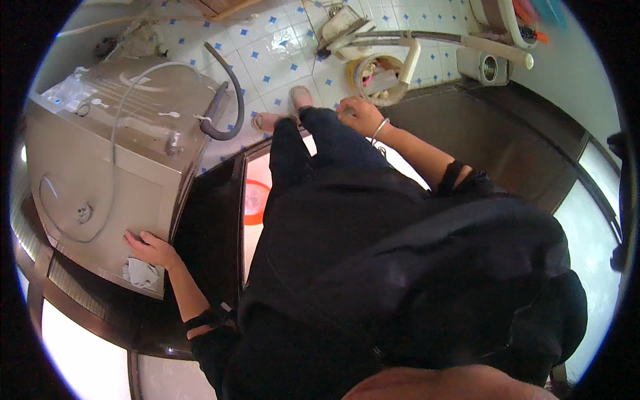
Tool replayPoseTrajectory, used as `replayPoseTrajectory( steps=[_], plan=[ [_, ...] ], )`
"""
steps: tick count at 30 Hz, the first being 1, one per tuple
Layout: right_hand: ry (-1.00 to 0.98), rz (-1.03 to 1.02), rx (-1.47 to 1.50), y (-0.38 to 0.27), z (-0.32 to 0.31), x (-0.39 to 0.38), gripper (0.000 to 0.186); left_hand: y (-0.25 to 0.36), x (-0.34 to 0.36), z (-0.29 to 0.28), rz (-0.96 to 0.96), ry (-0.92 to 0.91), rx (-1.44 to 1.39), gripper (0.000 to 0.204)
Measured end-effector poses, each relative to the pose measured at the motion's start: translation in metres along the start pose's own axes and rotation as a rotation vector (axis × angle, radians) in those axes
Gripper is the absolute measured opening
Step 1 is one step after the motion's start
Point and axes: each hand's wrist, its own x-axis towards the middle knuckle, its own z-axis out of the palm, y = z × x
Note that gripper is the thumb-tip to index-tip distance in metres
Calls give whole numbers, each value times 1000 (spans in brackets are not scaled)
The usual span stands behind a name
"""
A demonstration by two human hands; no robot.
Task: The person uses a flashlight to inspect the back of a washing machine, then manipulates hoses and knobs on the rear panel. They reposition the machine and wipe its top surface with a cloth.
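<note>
1. Beige, smooth-faced and boxy, a large appliance [140, 180] lies under and ahead of the left hand [152, 250]; whether the palm presses on it, I cannot tell.
2. That hand is loosely spread, its fingers apart, with nothing visible in its grasp.
3. Just behind it, a crumpled white cloth [141, 273] rests on the same panel.
4. Ahead and to its left sits a round metal fitting [83, 213], partly ringed by a thin, light-grey flexible hose [115, 147]; farther ahead and right curves a thicker dark-grey hose [235, 100].
5. The right hand [363, 119], below a white bangle [380, 128], is narrowed, its fingers curled; I cannot tell whether it holds anything.
6. Just ahead of it stands a yellowish round bin [395, 100] with litter inside.
7. Ahead and left of it spreads a white tiled floor with blue diamonds [270, 60]; to its right extends a dark-brown flat panel [493, 143].
</note>
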Motion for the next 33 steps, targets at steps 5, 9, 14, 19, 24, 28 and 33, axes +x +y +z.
replayPoseTrajectory(
  steps=[5, 9, 14, 19, 24, 28, 33],
  plan=[
    [-45, 180, 19, 40, -16, -8, 24, 1, 2, 0, 0, -28, -18, 46],
    [16, 258, 51, 63, -19, -9, 25, 0, 1, -1, -1, -42, -3, 47],
    [16, 322, 34, 53, -9, -21, 22, -2, 0, -2, 2, -46, 22, 46],
    [31, 254, -86, 48, -5, -21, 20, 1, 1, -2, 5, -33, 4, 46],
    [-14, 334, -101, 85, 7, 17, 24, 3, 0, -2, -14, -36, -33, 46],
    [-23, 302, -88, 109, 21, 49, 22, 2, -1, 0, -12, -38, -39, 46],
    [-81, 267, -183, 117, 23, 65, 26, -1, -1, 2, -37, -45, -50, 47]
  ],
)
